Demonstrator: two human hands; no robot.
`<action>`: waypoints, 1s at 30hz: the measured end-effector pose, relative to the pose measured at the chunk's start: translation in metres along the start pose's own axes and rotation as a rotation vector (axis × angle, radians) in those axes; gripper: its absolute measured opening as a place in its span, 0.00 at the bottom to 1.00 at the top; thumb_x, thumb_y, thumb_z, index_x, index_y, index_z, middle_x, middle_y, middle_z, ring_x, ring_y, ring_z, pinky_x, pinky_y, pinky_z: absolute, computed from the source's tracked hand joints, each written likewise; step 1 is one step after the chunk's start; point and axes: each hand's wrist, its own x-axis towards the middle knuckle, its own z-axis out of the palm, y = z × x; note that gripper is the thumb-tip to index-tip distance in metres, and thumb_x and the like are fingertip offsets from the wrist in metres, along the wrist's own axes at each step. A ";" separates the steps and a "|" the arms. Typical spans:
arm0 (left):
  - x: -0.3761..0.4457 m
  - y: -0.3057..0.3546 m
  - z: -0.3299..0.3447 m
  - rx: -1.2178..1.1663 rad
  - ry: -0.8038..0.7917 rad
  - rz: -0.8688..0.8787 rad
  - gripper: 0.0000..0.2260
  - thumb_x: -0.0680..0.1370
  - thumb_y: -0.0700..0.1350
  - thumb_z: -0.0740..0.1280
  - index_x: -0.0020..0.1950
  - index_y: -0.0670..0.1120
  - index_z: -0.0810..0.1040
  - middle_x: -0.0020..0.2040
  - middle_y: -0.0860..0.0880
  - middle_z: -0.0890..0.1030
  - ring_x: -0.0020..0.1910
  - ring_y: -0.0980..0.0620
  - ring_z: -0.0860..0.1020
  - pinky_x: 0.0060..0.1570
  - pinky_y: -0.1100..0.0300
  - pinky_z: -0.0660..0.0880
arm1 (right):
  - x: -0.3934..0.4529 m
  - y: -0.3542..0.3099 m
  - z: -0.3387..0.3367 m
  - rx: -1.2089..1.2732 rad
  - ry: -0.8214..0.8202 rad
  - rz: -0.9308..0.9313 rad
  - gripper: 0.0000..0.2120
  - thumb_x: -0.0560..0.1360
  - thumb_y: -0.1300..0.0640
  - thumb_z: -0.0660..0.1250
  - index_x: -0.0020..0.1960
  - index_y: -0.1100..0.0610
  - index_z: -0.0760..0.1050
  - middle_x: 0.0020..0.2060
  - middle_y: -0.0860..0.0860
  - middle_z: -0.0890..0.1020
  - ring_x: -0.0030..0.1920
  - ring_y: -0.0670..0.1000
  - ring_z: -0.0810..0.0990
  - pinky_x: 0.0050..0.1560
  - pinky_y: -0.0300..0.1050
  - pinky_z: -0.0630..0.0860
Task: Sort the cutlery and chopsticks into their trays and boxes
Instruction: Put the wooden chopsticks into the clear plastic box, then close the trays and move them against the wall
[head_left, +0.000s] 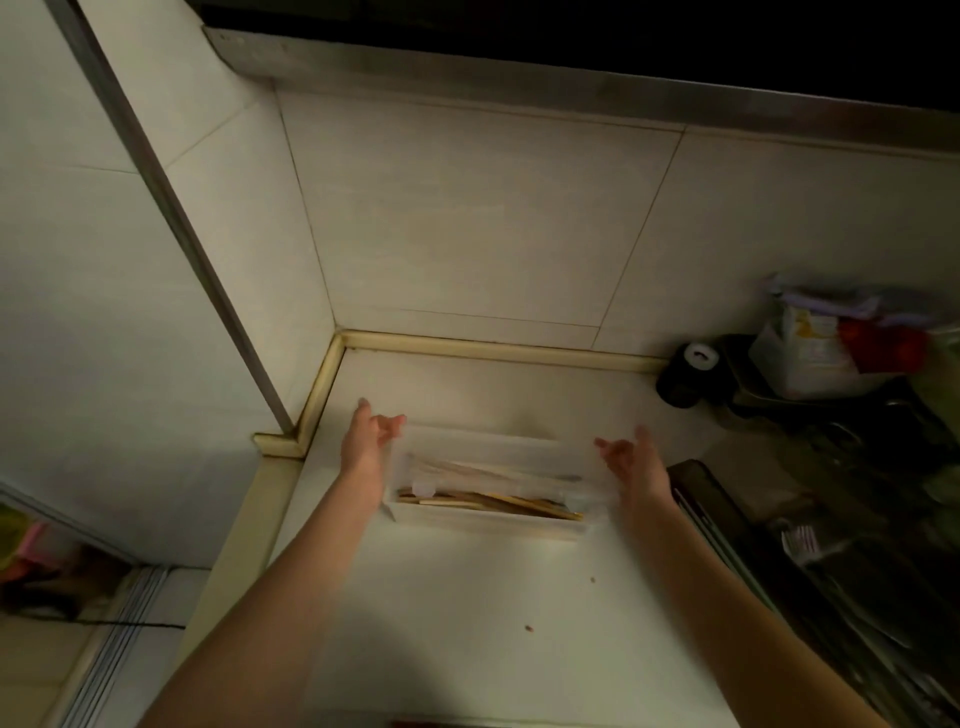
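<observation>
A long translucent plastic box (488, 522) lies on the white counter near the wall corner. Several wooden chopsticks (498, 499) lie lengthwise inside it under a clear lid. My left hand (370, 441) hovers at the box's left end, fingers relaxed and spread, holding nothing. My right hand (631, 460) hovers at the box's right end, fingers likewise loose and apart from the box. Whether either hand touches the box I cannot tell.
A dark tray (810, 571) with metal cutlery sits at the right. Behind it stand a black roll (685, 376) and a container with packets (821, 353). Tiled walls close in at the left and back. Two small crumbs lie on the white counter (493, 623).
</observation>
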 end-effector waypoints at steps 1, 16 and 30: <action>-0.002 0.001 0.001 0.089 0.053 0.081 0.23 0.81 0.54 0.54 0.30 0.46 0.73 0.46 0.49 0.82 0.59 0.50 0.75 0.67 0.54 0.60 | -0.006 0.002 0.002 -0.114 0.003 -0.076 0.22 0.79 0.43 0.55 0.36 0.54 0.77 0.60 0.50 0.79 0.60 0.50 0.73 0.61 0.49 0.62; -0.007 -0.052 0.007 1.771 -0.116 0.909 0.33 0.75 0.66 0.36 0.77 0.52 0.45 0.78 0.50 0.49 0.77 0.49 0.44 0.73 0.44 0.37 | -0.013 0.061 0.033 -1.677 -0.120 -0.782 0.32 0.76 0.37 0.30 0.76 0.50 0.35 0.75 0.46 0.38 0.74 0.49 0.32 0.73 0.55 0.32; 0.027 -0.039 0.037 1.857 -0.336 0.999 0.39 0.70 0.74 0.48 0.70 0.61 0.29 0.77 0.48 0.37 0.75 0.47 0.33 0.70 0.43 0.34 | 0.015 0.025 0.032 -1.561 -0.196 -0.730 0.29 0.80 0.39 0.38 0.75 0.48 0.33 0.76 0.45 0.37 0.74 0.45 0.31 0.74 0.52 0.31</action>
